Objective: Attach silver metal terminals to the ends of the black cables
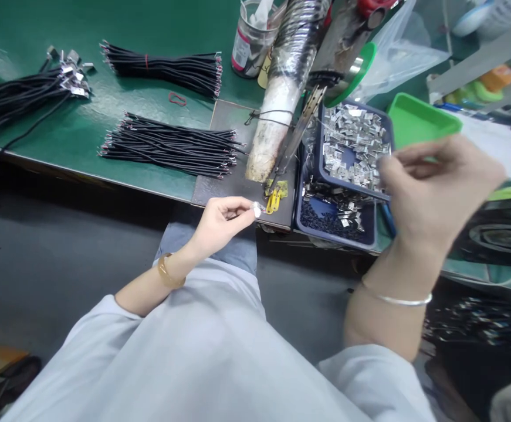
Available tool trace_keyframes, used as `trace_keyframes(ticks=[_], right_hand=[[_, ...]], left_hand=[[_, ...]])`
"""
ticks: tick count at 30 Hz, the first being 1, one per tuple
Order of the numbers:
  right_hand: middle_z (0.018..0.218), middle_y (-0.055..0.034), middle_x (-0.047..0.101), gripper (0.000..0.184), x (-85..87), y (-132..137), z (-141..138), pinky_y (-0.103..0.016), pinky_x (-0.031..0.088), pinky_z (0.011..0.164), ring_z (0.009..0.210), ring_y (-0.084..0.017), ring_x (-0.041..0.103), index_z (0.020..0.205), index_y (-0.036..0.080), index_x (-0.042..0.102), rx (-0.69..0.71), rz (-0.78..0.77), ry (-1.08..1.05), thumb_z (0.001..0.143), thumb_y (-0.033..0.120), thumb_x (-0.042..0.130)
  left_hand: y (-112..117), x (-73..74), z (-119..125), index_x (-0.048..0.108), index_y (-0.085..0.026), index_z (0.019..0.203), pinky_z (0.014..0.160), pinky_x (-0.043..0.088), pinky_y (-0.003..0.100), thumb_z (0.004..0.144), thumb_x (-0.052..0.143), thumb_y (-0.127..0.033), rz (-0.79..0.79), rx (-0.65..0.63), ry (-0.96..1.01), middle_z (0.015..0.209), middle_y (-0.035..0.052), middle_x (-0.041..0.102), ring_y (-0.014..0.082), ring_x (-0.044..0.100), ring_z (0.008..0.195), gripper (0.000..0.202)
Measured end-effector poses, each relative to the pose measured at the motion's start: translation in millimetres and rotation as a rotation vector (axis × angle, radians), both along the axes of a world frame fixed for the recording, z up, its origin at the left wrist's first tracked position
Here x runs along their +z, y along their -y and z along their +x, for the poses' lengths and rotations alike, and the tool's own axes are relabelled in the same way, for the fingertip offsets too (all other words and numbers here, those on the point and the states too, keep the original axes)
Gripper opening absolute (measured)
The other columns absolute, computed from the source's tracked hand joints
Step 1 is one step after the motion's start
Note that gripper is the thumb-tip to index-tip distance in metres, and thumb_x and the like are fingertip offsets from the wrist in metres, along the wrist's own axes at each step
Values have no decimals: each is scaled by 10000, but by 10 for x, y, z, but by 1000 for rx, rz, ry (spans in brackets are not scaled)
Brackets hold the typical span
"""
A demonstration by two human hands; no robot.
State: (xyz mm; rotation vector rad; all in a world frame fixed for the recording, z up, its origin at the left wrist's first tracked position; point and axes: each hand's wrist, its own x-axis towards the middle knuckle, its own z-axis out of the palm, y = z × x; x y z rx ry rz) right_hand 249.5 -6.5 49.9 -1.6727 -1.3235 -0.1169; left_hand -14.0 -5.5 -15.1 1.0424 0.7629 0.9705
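Observation:
My left hand [224, 221] is closed in a pinch on a small silver metal piece [256, 208], right beside the yellow clips [274, 200] at the front edge of a dark board [229, 189]. Above the clips, a white-wrapped tube [273, 126] and a metal arm [299, 129] slant down. My right hand [440, 184] is raised, blurred by motion, near the right side of a blue tray [391, 126] of silver metal parts [352, 140]. Its thumb and fingers are drawn together; what they hold, if anything, I cannot make out.
Black wire bundles [171, 143] lie left on the green table [141, 181], with a red rubber band [177, 98]. Wires with metal ends [74, 76] lie farther left. A lower blue tray [334, 234] holds small black pieces. A green tray [422, 117] and a jar [249, 47] stand behind.

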Motion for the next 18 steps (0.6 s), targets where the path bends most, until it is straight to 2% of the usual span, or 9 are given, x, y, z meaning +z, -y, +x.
trace_keyframes(ticks=[2,4,7,11,16,18], right_hand=[[690,15,735,244,-14,276,-350,-212,500,444,496,-101,640,621,215,647,159,23,-158,711,32,780],[771,14,738,188,-130,492,-678,-264,592,551,651,-148,712,720,221,665,219,145,-141,763,98,799],[866,4,756,167,-388,626,-1000,-301,609,693,803,-163,738,865,222,704,277,276,-16,814,72,754],[874,4,754,157,-598,586,-1111,-303,598,715,810,-151,734,937,220,695,335,335,-69,865,81,703],[894,-8,757,144,-618,586,-1132,-303,607,725,839,-155,732,922,215,678,387,275,-130,867,84,698],[911,-16,759,136,-606,598,-1145,-292,612,715,850,-153,732,933,213,682,400,265,-176,877,89,686]], left_hand=[[-7,24,11,744,-136,704,644,519,210,694,847,-325,22,0,-14,688,13,703,100,612,644,216],[-13,50,23,745,-132,722,634,512,201,711,829,-297,35,-6,-16,694,13,706,93,606,635,185],[-22,74,40,750,-123,741,611,500,191,724,826,-320,41,-26,-19,713,22,713,88,597,628,212],[-16,73,54,756,-115,767,592,485,184,758,803,-352,50,-66,-28,740,39,722,92,604,641,242],[41,56,87,745,-128,761,672,531,201,780,735,-256,114,-69,-59,738,30,725,104,632,664,129],[73,55,102,742,-124,776,638,510,183,775,701,-210,157,-41,-114,705,15,701,88,599,628,95]])
